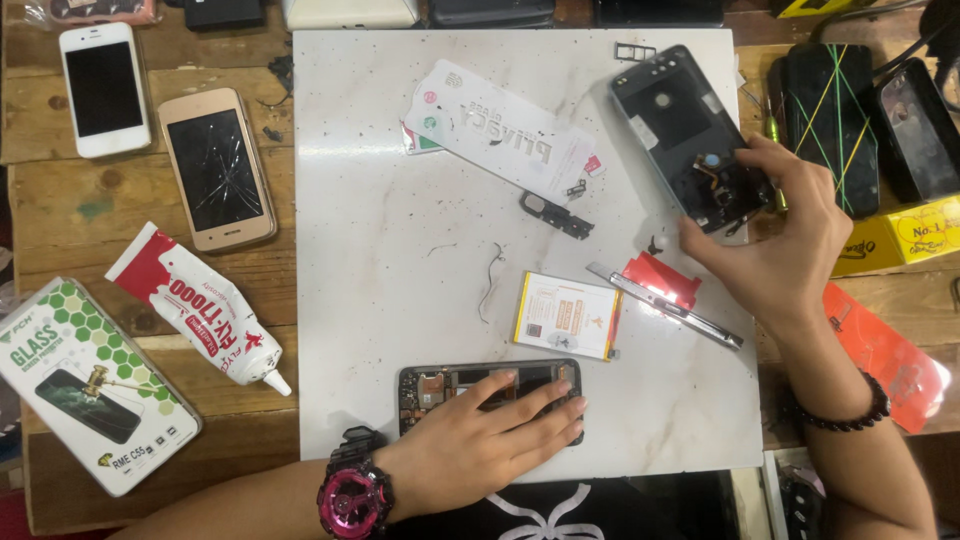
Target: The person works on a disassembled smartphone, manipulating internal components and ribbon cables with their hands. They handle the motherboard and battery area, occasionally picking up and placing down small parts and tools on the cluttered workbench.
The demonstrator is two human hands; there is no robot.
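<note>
Left hand (490, 435) lies flat, grip spread, on the opened phone (440, 385); right hand (775, 235) pinches the dark back cover (680, 125).

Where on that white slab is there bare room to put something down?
The white slab is bare along its left half, between the glue tube and the battery. Its right side is crowded: back cover, tweezers, right hand.

White marble slab (400, 200), pink-black watch (355, 497), yellow-edged battery (565, 315).

glossy marble slab (400, 250), rough wooden bench (150, 260)
</note>
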